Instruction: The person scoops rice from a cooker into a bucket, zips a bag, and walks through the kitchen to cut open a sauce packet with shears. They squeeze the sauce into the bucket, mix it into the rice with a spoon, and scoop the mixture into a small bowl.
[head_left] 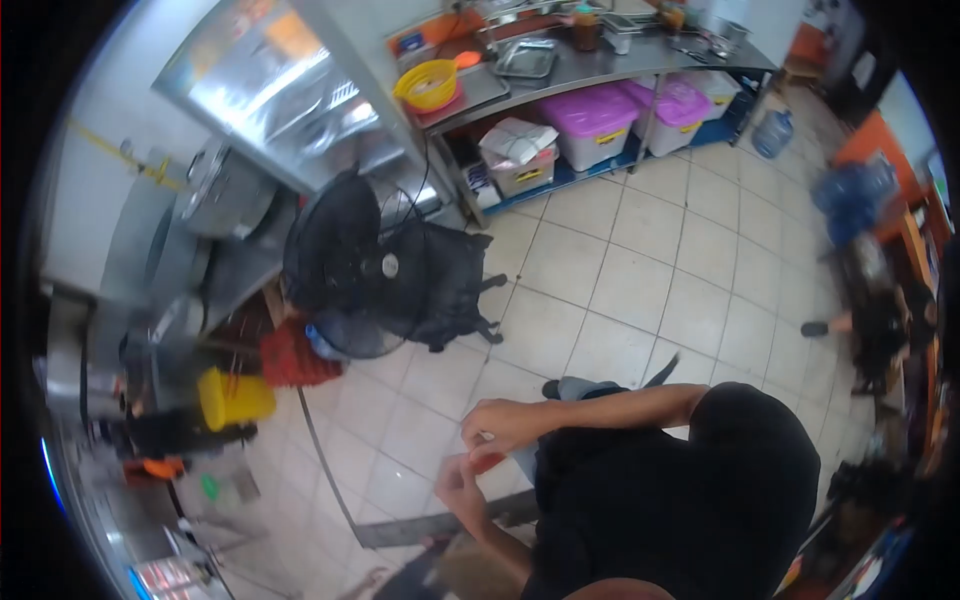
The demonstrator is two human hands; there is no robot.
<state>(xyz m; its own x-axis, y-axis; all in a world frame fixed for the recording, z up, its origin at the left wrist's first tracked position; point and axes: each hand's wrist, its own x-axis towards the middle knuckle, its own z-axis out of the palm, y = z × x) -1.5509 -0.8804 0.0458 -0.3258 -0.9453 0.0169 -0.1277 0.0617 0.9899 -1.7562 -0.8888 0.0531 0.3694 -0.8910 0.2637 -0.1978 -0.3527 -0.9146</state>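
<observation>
1. Pinching a red piece [488,462], both hands met in front of the shirt [680,500], above the floor [620,280].
2. Right hand [500,425] curled onto it; left hand [458,488] nipped it from below.
3. Judgement: grip it close, with fingertips steady.

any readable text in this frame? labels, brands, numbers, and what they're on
None can be read.
Yellow labels on the pink-lidded bins: too small and blurred.
White box on the lower shelf: printing blurred.
Blue item on the steel counter: nothing legible.
</observation>
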